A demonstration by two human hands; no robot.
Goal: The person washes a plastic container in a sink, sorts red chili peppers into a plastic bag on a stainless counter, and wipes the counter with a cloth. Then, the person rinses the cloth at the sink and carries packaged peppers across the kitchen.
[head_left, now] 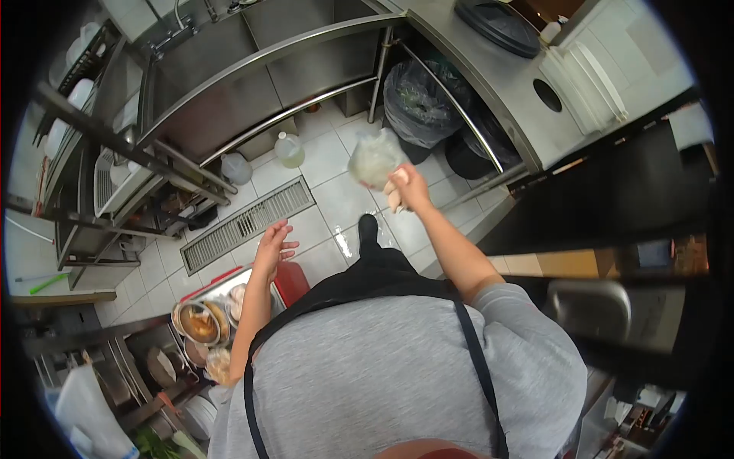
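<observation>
My right hand (413, 188) is closed on a clear plastic bag (376, 156), held out in front of me over the tiled floor. The bag looks cloudy and pale greenish; what is inside cannot be made out. A pale, folded piece (394, 200) hangs just below my fingers; its kind is unclear. My left hand (274, 246) is empty, with its fingers apart, near the floor drain grate (248, 224). Below my left forearm are a round metal bowl (200, 321) with brownish food and a red container (290, 283).
Ahead stands a steel sink (206, 115) with a rail below. Two plastic jugs, one a yellowish jug (290, 150), sit on the floor. A lined trash bin (420, 103) stands under the right steel counter (497, 76). Shelving (115, 153) lines the left; a black shoe (368, 229) is on wet tiles.
</observation>
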